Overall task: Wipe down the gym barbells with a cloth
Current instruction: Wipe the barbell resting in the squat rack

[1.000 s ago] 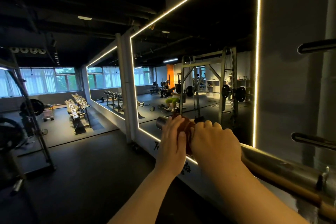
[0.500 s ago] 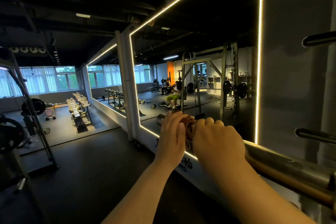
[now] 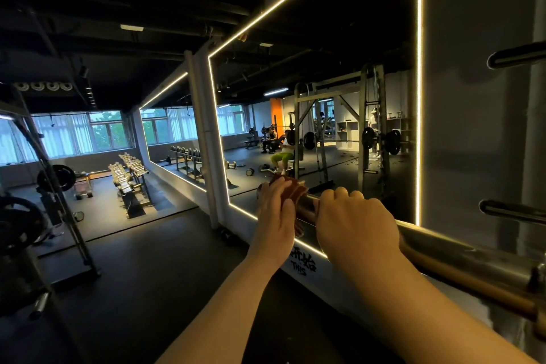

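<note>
I've got both hands out in front, low against the mirrored wall. My left hand (image 3: 276, 210) has its fingers wrapped over the brown cloth (image 3: 293, 193), pressing it round the very end of the barbell (image 3: 443, 248). My right hand (image 3: 356, 224) sits just beside it, knuckles up, fist clenched round the steel sleeve. The bar runs from the lower right corner up to the middle, hard along the base of the mirror (image 3: 325, 83) with its lit edge. On the grey wall to the right two dark pegs (image 3: 514, 57) jut out above the bar. Off left stand a dumbbell rack (image 3: 130, 174) and a plate-loaded frame (image 3: 56, 177), well apart from me.
</note>
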`<state>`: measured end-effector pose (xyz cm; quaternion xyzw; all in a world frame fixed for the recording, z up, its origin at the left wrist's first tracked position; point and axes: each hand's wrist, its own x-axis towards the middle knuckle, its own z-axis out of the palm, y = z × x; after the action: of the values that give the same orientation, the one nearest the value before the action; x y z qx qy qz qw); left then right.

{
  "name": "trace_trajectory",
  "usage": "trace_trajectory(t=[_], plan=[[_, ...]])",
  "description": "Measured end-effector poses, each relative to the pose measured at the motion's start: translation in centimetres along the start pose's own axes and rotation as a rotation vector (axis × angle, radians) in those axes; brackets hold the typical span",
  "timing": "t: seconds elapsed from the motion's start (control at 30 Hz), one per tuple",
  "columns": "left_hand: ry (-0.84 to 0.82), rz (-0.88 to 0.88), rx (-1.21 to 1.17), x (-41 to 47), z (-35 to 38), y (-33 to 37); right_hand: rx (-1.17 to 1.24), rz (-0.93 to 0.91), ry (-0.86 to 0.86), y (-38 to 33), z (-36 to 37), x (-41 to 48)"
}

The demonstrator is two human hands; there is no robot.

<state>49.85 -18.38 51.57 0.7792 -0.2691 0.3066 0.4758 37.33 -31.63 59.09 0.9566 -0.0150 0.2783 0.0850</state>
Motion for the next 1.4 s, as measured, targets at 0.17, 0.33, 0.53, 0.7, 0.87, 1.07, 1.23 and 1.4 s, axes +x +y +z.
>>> trace_trajectory(t=[0.17, 0.33, 0.53, 0.7, 0.87, 1.07, 1.23, 1.4], plan=[[0.140, -0.042, 0.031, 3.6, -0.3, -1.6, -0.015, -0.001, -0.016, 0.1, -0.1, 0.0], [0.327, -0.198, -0.080, 2.7, 1.7, 0.7, -0.003, -0.002, -0.018, 0.2, 0.1, 0.0], [0.085, 0.056, -0.037, -2.2, 2.9, 2.8, 0.003, -0.053, -0.033, 0.3, -0.4, -0.2], [0.143, 0.032, 0.018, 2.2, 0.2, -1.4, -0.012, -0.015, -0.080, 0.1, -0.7, -0.1], [0.276, -0.074, -0.052, 4.3, 0.4, -2.8, -0.008, -0.010, -0.103, 0.2, -0.6, 0.0], [0.238, -0.021, -0.098, 0.0, 2.7, 0.3, -0.001, -0.013, -0.107, 0.0, -0.7, 0.1], [0.160, 0.101, 0.024, 1.4, 1.7, 0.0, 0.020, 0.043, -0.201, -0.3, -0.5, 1.5], [0.158, 0.127, 0.026, 2.1, 1.4, -1.1, 0.059, -0.064, -0.143, -2.1, -0.5, 3.2]])
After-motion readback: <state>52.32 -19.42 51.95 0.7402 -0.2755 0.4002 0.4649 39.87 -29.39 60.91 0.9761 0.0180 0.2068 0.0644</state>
